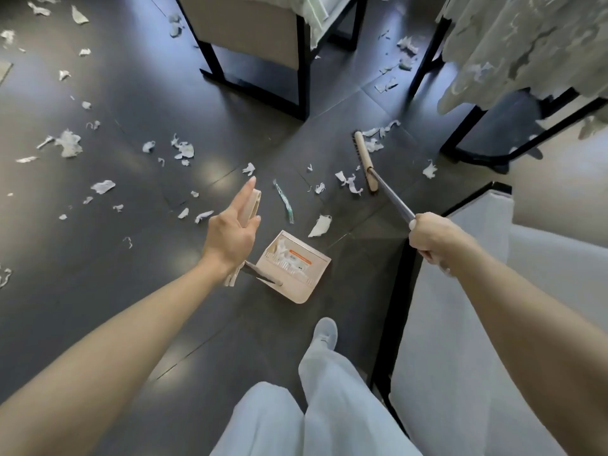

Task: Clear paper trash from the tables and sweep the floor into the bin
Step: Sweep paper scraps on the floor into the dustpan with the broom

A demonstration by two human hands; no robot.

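Littered dark floor [131,291]; left grip [232,236] clamps dustpan handle [252,202]; right grip [431,236], broom handle [393,199].

At the top right I see a pale lace cloth [513,44] hanging in ragged scallops over thin black legs [473,126]. Left of it, at the top middle, stands a beige panel [250,34] in a black frame [304,77], perhaps the side of a chair, though I cannot be sure from this angle, with a light green cloth [317,18] draped over its top corner. Along my right edge sits a white padded seat [460,340] with a black rim [393,307].
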